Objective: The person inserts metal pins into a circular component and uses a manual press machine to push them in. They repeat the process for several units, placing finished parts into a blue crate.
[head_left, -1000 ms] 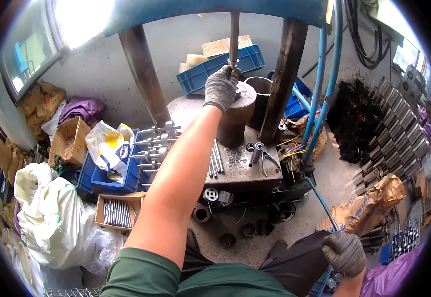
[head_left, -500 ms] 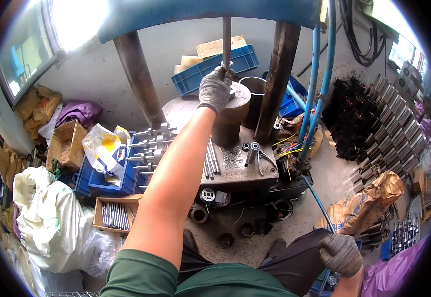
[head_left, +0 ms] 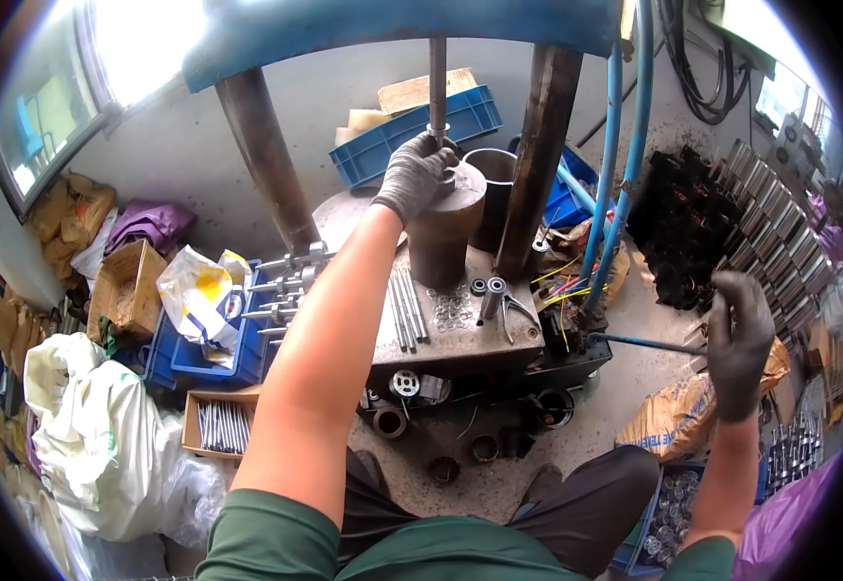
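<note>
My left hand (head_left: 416, 176), in a grey knit glove, reaches out over a thick steel cylinder (head_left: 447, 228). Its fingers are closed just under the collar of an upright metal rod (head_left: 438, 87); what they hold is hidden behind the glove. My right hand (head_left: 739, 339), in a dark glove, is raised at the right. Its fingers point up, slightly bent, with a gap beside the thumb. The end of a blue lever (head_left: 646, 343) meets the palm side of this hand, partly hidden. On the steel block (head_left: 513, 339) lie long rods (head_left: 404, 312), thin rings (head_left: 453, 312) and a bearing-ended shaft (head_left: 492, 298).
Steel posts (head_left: 266, 160) carry a blue press beam (head_left: 402, 34). A blue crate (head_left: 418, 136) stands behind. Stacked metal tubes (head_left: 780, 242) are at right, beside a paper sack (head_left: 668, 416). White sacks (head_left: 92, 455), a cardboard box of rods (head_left: 223, 424) and a blue bin (head_left: 203, 358) sit at left.
My right hand has risen from beside my knee, and the blue lever has swung up to nearly level. My left hand stays by the rod, its wrist shifted slightly left.
</note>
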`<state>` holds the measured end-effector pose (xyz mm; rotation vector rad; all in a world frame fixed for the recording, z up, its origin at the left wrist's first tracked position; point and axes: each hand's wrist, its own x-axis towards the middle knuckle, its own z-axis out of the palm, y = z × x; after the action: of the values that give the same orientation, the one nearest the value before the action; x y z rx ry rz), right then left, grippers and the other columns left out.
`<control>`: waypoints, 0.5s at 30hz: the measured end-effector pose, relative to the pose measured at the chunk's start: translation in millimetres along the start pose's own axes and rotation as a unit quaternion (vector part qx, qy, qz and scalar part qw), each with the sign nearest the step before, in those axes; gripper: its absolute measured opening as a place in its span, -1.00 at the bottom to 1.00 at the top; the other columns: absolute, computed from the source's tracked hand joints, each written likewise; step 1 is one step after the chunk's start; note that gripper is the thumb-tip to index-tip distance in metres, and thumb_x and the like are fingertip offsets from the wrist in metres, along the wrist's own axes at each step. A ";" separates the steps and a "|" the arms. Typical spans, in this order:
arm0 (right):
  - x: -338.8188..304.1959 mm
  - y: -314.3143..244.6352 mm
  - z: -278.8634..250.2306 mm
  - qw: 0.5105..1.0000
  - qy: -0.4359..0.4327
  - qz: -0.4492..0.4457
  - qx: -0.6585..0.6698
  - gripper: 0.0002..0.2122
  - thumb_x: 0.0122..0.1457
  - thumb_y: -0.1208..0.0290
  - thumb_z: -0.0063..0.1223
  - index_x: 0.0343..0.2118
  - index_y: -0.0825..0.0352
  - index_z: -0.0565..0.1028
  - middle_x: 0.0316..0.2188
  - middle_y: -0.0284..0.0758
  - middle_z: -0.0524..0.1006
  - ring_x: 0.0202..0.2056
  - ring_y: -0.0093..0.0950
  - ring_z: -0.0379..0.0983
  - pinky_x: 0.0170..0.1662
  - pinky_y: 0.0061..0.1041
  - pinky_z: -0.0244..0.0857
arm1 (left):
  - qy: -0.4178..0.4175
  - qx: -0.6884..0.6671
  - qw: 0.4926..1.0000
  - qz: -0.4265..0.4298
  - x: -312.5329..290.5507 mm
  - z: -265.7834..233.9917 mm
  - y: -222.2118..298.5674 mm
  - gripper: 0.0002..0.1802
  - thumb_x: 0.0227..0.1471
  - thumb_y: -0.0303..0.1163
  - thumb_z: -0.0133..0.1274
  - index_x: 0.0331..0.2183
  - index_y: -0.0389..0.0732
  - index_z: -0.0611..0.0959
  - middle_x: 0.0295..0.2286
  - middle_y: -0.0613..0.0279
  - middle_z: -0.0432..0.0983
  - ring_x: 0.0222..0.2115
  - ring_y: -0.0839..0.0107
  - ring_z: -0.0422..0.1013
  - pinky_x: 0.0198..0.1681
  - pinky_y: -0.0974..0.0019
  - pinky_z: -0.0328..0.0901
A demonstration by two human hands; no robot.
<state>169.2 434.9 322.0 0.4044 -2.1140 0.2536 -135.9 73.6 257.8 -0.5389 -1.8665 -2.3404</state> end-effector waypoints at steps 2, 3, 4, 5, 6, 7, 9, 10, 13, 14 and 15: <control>24.9 30.7 11.1 1.000 0.000 0.011 0.014 -0.83 0.22 0.70 0.06 -0.15 0.40 0.55 -0.29 -0.15 0.57 -0.25 -0.31 0.55 -0.13 -0.38 0.44 | 0.007 0.008 1.000 0.007 2.8 8.5 1.3 -0.91 0.27 -0.58 0.10 -0.20 -0.22 0.65 -0.40 0.38 0.57 -0.38 0.58 0.51 -0.30 0.49 0.44; 31.6 34.8 15.6 0.999 -0.008 0.025 0.022 -0.82 0.23 0.69 0.06 -0.12 0.41 0.56 -0.27 -0.16 0.57 -0.23 -0.33 0.56 -0.11 -0.40 0.45 | 0.007 0.012 1.000 0.010 3.2 9.6 1.2 -0.91 0.27 -0.58 0.10 -0.20 -0.21 0.65 -0.40 0.39 0.57 -0.38 0.58 0.50 -0.30 0.49 0.44; 36.8 37.8 18.5 0.999 -0.017 0.038 0.028 -0.81 0.24 0.68 0.06 -0.10 0.43 0.56 -0.25 -0.16 0.58 -0.22 -0.35 0.56 -0.09 -0.42 0.45 | 0.007 0.015 1.000 0.014 3.9 11.3 0.8 -0.91 0.27 -0.58 0.10 -0.20 -0.21 0.65 -0.41 0.39 0.56 -0.38 0.58 0.50 -0.30 0.49 0.44; 38.9 39.1 18.7 0.998 -0.025 0.052 0.034 -0.80 0.26 0.67 0.07 -0.08 0.44 0.56 -0.23 -0.16 0.59 -0.20 -0.36 0.57 -0.06 -0.44 0.46 | 0.006 0.017 1.000 0.017 4.4 13.8 -0.1 -0.92 0.26 -0.58 0.12 -0.21 -0.22 0.66 -0.41 0.42 0.56 -0.38 0.60 0.48 -0.27 0.50 0.43; 37.4 36.2 20.3 0.997 -0.029 0.061 0.048 -0.79 0.26 0.67 0.07 -0.05 0.45 0.56 -0.22 -0.17 0.60 -0.18 -0.37 0.58 -0.05 -0.45 0.46 | 0.014 0.045 0.999 0.027 5.3 10.7 -1.8 -0.92 0.26 -0.59 0.12 -0.22 -0.22 0.66 -0.41 0.42 0.56 -0.38 0.60 0.47 -0.26 0.50 0.42; 32.1 31.1 19.2 0.995 -0.033 0.069 0.060 -0.77 0.27 0.66 0.07 -0.03 0.46 0.56 -0.21 -0.17 0.61 -0.17 -0.37 0.58 -0.03 -0.46 0.46 | 0.021 0.072 0.996 0.036 6.6 8.6 -3.5 -0.92 0.25 -0.59 0.12 -0.22 -0.22 0.66 -0.41 0.42 0.56 -0.38 0.60 0.46 -0.25 0.50 0.42; 15.4 22.6 6.6 0.992 -0.063 0.072 0.077 -0.72 0.27 0.66 0.07 0.04 0.50 0.55 -0.16 -0.18 0.63 -0.11 -0.36 0.61 0.04 -0.45 0.47 | 0.033 0.123 0.991 0.046 8.9 6.9 -5.7 -0.92 0.24 -0.57 0.16 -0.21 -0.23 0.67 -0.40 0.42 0.58 -0.37 0.62 0.43 -0.22 0.49 0.40; -0.5 18.0 1.0 0.991 -0.080 0.081 0.072 -0.70 0.24 0.67 0.07 0.05 0.49 0.54 -0.13 -0.12 0.63 -0.12 -0.30 0.62 0.02 -0.38 0.49 | 0.036 0.141 0.988 0.049 8.1 5.1 -5.6 -0.91 0.24 -0.56 0.17 -0.20 -0.24 0.68 -0.39 0.42 0.59 -0.36 0.62 0.44 -0.21 0.49 0.41; -49.7 -24.4 -32.7 0.969 -0.246 0.027 0.018 -0.62 0.07 0.68 0.13 0.00 0.36 0.56 -0.24 -0.03 0.61 -0.20 -0.03 0.59 -0.12 -0.18 0.50 | 0.050 0.217 0.973 0.053 -0.6 0.2 -1.0 -0.84 0.22 -0.51 0.21 -0.14 -0.26 0.68 -0.37 0.40 0.61 -0.34 0.62 0.44 -0.19 0.47 0.41; -75.0 -29.0 -47.0 0.937 -0.343 0.036 0.053 -0.66 0.03 0.58 0.22 -0.06 0.31 0.60 -0.31 -0.09 0.61 -0.26 -0.07 0.60 -0.19 -0.18 0.50 | 0.050 0.220 0.973 0.055 -0.5 2.4 2.8 -0.84 0.22 -0.50 0.22 -0.13 -0.26 0.68 -0.37 0.40 0.62 -0.34 0.62 0.44 -0.19 0.46 0.41; -88.5 -41.0 -59.6 0.913 -0.392 0.039 0.109 -0.70 0.02 0.53 0.24 -0.12 0.30 0.61 -0.34 -0.13 0.62 -0.29 -0.11 0.61 -0.21 -0.19 0.50 | 0.046 0.216 0.974 0.056 1.2 8.7 3.9 -0.83 0.22 -0.49 0.22 -0.13 -0.26 0.68 -0.36 0.40 0.62 -0.34 0.62 0.44 -0.19 0.45 0.41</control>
<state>275.8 433.5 280.7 0.6283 -2.9097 0.4263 -134.0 81.1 263.4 -0.4585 -2.1464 -1.7763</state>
